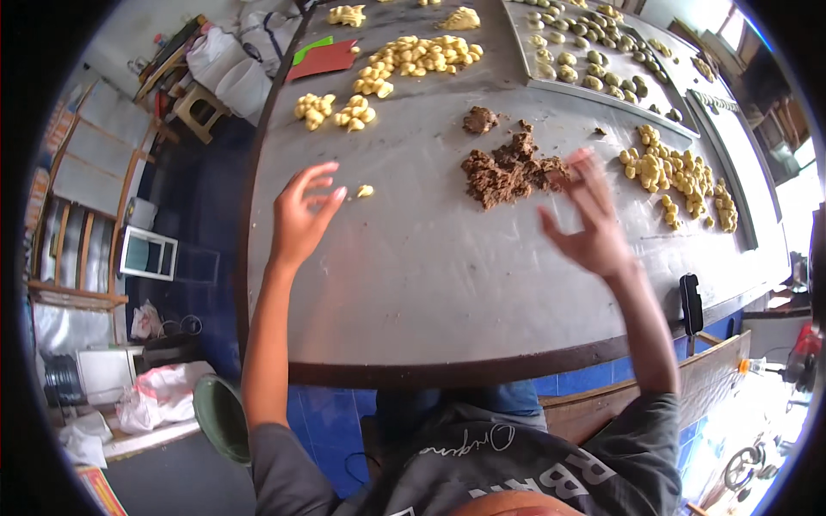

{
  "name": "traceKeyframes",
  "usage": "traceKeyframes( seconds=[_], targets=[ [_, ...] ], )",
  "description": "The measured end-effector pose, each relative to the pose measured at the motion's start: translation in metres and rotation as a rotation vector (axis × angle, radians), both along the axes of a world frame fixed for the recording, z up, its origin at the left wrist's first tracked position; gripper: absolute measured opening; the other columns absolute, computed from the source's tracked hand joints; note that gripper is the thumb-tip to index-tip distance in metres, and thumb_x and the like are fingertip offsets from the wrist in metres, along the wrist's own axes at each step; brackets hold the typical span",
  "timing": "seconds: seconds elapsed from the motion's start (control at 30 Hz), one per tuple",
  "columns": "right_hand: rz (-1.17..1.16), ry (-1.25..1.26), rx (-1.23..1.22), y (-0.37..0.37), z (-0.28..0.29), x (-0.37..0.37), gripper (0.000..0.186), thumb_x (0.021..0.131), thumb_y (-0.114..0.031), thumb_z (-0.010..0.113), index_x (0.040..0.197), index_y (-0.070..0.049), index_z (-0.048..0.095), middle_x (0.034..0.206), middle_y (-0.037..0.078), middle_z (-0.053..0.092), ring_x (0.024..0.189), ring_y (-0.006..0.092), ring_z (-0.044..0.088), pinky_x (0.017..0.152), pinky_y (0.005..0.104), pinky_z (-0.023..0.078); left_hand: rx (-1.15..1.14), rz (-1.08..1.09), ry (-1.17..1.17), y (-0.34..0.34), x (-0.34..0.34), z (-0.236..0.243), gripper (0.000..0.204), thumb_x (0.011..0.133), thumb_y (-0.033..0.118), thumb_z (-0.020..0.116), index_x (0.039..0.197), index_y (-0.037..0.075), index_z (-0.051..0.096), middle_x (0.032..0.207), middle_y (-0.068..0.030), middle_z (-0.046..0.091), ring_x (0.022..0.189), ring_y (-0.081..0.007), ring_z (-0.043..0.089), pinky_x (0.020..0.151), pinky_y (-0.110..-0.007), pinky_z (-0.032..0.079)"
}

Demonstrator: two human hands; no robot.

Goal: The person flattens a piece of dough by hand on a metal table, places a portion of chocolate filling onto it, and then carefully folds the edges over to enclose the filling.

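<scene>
My left hand (304, 215) hovers over the left part of the metal table, thumb and fingers apart, with nothing in it. Just right of its thumb lies a small pale-yellow dough piece (366, 191). My right hand (589, 225) is spread open at the right edge of a crumbly brown filling mound (503, 172); its fingertips are blurred, and whether they touch the filling I cannot tell. A smaller brown lump (480, 119) sits behind the mound. To the right of this hand is a cluster of small yellow dough balls (680, 176).
Farther back are a heap of yellow dough pieces (417, 57), two smaller dough clumps, a red plastic sheet (323, 60) and a green one. A metal tray (611, 105) of greenish balls stands at back right. A black-handled object (691, 303) is at the right front edge.
</scene>
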State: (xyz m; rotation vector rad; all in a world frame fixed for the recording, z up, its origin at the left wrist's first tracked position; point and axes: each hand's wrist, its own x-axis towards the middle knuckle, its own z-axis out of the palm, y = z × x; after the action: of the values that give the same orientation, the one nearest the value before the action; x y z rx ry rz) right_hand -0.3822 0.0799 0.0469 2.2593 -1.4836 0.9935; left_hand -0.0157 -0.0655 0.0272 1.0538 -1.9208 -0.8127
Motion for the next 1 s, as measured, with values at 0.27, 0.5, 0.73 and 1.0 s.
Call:
traceKeyframes(
  seconds=[0.27, 0.5, 0.73, 1.0],
  targets=[
    [0.043, -0.227, -0.028, -0.021, -0.054, 0.032, 0.026, 0.078, 0.000, 0.065, 0.104, -0.001, 0.061, 0.114, 0.017, 0.057, 0.118, 0.0364, 0.052, 0.100, 0.0440, 0.044, -0.029, -0.108, -0.398, -0.012, -0.018, -0.001, 0.029, 0.086, 0.011, 0.068, 0.115, 0.006, 0.065, 0.109, -0.0133, 0.066, 0.091, -0.0248, 0.066, 0.074, -0.032, 0.056],
    [0.043, -0.195, -0.006, -0.021, -0.058, 0.017, 0.021, 0.077, 0.002, 0.065, 0.097, 0.001, 0.061, 0.107, 0.016, 0.060, 0.115, 0.0352, 0.056, 0.095, 0.0422, 0.048, -0.162, -0.081, -0.611, -0.017, -0.032, -0.013, 0.014, 0.087, 0.011, 0.065, 0.097, 0.002, 0.069, 0.100, -0.0098, 0.070, 0.088, -0.0236, 0.068, 0.071, -0.032, 0.055],
    [0.099, -0.171, -0.007, -0.021, -0.057, 0.027, 0.021, 0.076, 0.002, 0.065, 0.097, 0.000, 0.061, 0.105, 0.015, 0.060, 0.114, 0.0339, 0.056, 0.094, 0.0426, 0.049, 0.052, 0.000, -0.222, -0.058, -0.018, -0.015, 0.013, 0.085, 0.012, 0.069, 0.093, 0.001, 0.071, 0.081, -0.0053, 0.072, 0.073, -0.0128, 0.069, 0.066, -0.027, 0.055],
    [0.135, -0.138, -0.017, -0.022, -0.058, 0.027, 0.021, 0.075, 0.004, 0.064, 0.096, 0.002, 0.061, 0.104, 0.015, 0.060, 0.113, 0.0336, 0.057, 0.094, 0.0414, 0.050, -0.118, 0.094, -0.181, -0.147, -0.015, -0.040, 0.036, 0.081, 0.014, 0.072, 0.116, 0.009, 0.067, 0.094, -0.0115, 0.072, 0.082, -0.0188, 0.070, 0.070, -0.032, 0.056]
  ],
)
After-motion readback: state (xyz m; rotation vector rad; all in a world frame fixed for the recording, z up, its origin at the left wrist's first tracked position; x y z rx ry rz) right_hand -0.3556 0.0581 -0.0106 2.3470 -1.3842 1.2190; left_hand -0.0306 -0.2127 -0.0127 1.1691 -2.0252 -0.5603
